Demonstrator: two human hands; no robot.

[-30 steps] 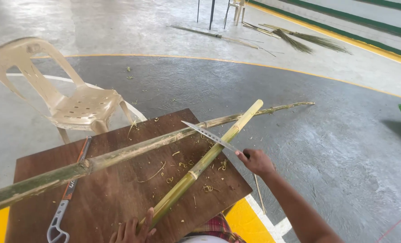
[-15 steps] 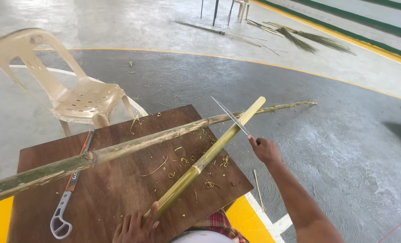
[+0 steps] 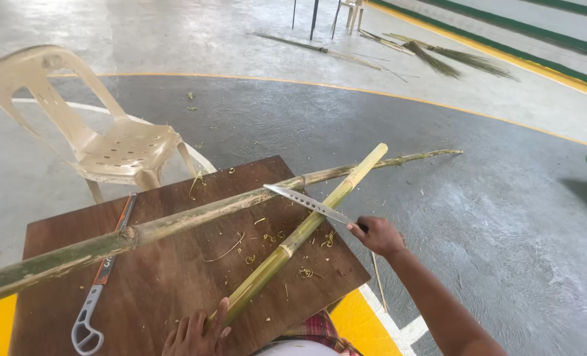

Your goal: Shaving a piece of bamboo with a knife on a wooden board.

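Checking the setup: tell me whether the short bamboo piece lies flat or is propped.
Propped: the short bamboo piece slants over the long pole, its near end under the left hand.

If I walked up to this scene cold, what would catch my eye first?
Probably the knife in the right hand, its blade laid across a short bamboo stick that the left hand steadies at its near end. A much longer bamboo pole lies across the brown wooden board among shavings. A pale plastic chair stands behind the board on the left.
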